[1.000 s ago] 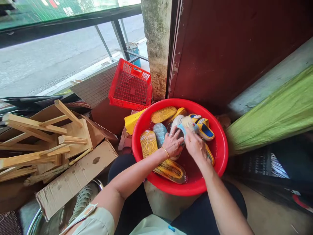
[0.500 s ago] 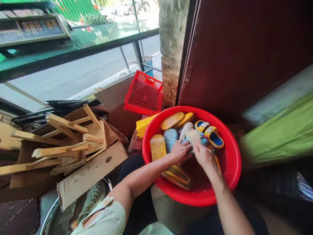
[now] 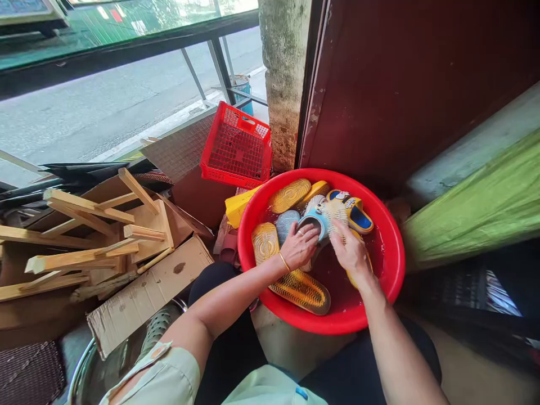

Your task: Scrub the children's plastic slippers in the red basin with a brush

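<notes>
A red plastic basin [image 3: 395,247] in front of me holds several slippers in water. My left hand [image 3: 298,247] grips a light blue clog [image 3: 313,218] by its opening, with fingertips partly hidden inside. My right hand [image 3: 351,250] is closed on a scrub brush [image 3: 336,211] with pale bristles, right beside the clog. A grey-white ribbed shoe [image 3: 314,202] lies just behind the clog. Near my left wrist is an upturned yellow-brown sole [image 3: 304,291], with a yellow sole [image 3: 265,242] to its left. A yellow and blue slipper [image 3: 359,216] rests toward the right rim.
A red crate [image 3: 238,149] stands behind the basin, near a yellow object [image 3: 238,207]. Wooden stool legs [image 3: 90,211] and a cardboard flap [image 3: 149,292] crowd the left. A dark red door [image 3: 413,84] rises behind; green cloth [image 3: 476,208] hangs at right.
The view has tilted down and shifted right. My left hand has moved to the clog's opening, which now shows. The right hand with the brush has shifted slightly away from the left hand.
</notes>
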The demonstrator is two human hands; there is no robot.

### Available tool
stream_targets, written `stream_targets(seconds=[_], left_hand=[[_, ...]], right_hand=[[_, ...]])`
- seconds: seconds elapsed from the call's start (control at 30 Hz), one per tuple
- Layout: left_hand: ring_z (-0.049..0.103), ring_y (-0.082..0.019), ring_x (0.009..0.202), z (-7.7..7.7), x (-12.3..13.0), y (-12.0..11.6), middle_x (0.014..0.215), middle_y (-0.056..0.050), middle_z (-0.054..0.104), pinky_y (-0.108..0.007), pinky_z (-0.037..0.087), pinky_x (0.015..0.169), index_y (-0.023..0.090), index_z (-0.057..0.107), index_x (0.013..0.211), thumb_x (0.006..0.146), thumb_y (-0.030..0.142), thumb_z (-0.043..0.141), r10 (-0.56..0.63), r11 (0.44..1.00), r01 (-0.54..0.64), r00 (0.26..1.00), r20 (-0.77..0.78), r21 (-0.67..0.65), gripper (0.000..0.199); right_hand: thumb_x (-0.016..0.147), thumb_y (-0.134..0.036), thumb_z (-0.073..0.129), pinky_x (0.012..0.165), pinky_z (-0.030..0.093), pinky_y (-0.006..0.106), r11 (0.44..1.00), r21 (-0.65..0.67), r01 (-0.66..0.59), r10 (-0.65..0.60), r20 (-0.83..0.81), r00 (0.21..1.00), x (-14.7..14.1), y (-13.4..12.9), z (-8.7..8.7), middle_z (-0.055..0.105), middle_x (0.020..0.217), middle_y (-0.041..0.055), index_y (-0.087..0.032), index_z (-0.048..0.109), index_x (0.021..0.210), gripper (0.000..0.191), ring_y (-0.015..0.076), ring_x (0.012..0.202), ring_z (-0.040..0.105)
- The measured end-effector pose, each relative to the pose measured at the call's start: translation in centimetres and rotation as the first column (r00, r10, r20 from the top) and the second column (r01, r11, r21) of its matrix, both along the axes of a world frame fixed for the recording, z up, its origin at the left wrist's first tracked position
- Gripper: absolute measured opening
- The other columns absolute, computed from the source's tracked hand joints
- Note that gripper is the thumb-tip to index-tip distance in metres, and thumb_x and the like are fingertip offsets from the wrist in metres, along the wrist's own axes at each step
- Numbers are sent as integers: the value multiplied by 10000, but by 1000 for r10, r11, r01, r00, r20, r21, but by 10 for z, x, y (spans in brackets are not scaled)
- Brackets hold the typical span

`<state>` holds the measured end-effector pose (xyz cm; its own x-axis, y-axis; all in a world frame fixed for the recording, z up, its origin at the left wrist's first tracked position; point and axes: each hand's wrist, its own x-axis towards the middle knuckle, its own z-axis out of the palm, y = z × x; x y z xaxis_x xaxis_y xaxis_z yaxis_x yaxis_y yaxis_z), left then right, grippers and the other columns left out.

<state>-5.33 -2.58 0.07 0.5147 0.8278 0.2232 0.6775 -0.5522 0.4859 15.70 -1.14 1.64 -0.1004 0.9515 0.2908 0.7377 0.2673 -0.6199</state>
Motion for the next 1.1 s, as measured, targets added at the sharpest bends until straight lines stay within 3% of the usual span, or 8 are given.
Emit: stream_targets(seconds=[0.1,0.2,0.27,0.4,0.57,0.73,0.97,1.1], left_hand=[[564,-293,1348,-4,-2,7,1427,-158,620,-554,296,1229,199,652,1277,979,418,603,37,999,-28,976,213,-47,373],[572,-273,1307,-5,-11,19,1407,-176,591,-442,445,1121,174,617,1298,979,519,581,326,944,-286,882,340,-163,471],[625,-276,1185,-7,-14,25,1259,-152,648,-425,488,1052,167,634,1256,961,582,581,389,898,-302,885,256,-319,512],[660,-287,1062,-13,-1,24,1137,-105,646,-414,514,986,182,629,1293,880,711,607,291,829,-221,955,58,-515,672],[650,-291,1052,-11,21,17,1146,-117,633,-396,514,955,174,649,1232,873,529,660,361,819,-309,932,15,-483,505],[630,-265,1044,5,12,20,1124,-95,675,-397,492,987,163,622,1285,836,309,609,347,916,-217,850,397,-337,472],[652,-260,1127,11,-8,19,1203,-102,712,-393,493,1036,191,644,1229,791,200,555,225,963,-268,775,590,-15,447],[679,-233,1120,-5,-15,28,1211,-77,730,-360,517,1017,211,637,1251,762,120,519,341,928,-365,767,543,-66,511]], right_hand=[[999,-352,457,1034,565,409,997,-41,66,-63,61,996,-2,2,-4,719,1352,119,-221,645,1416,476,283,1217,700],[989,-344,454,1055,547,449,992,-71,109,-102,93,990,10,8,-13,709,1360,147,-181,626,1433,503,310,1228,691],[981,-333,454,1068,534,459,989,-89,119,-109,117,987,16,11,-19,703,1367,155,-170,615,1442,515,317,1235,685],[968,-317,449,1049,535,459,976,-151,158,-131,170,977,17,14,-28,738,1295,161,-167,629,1426,514,325,1192,701],[974,-352,457,1007,556,443,970,-166,180,-151,175,973,20,15,-24,767,1221,161,-170,655,1402,506,322,1129,724],[1008,-419,471,1054,549,418,982,68,177,-175,-39,984,25,13,-2,714,1352,135,-189,643,1405,490,281,1241,679],[1037,-353,464,1071,563,395,961,273,32,-17,-58,998,-4,-6,17,713,1350,141,-166,620,1426,459,261,1246,685],[1029,-288,470,1012,593,362,964,193,-183,171,79,982,-41,-28,15,747,1282,112,-211,607,1458,456,248,1144,730]])
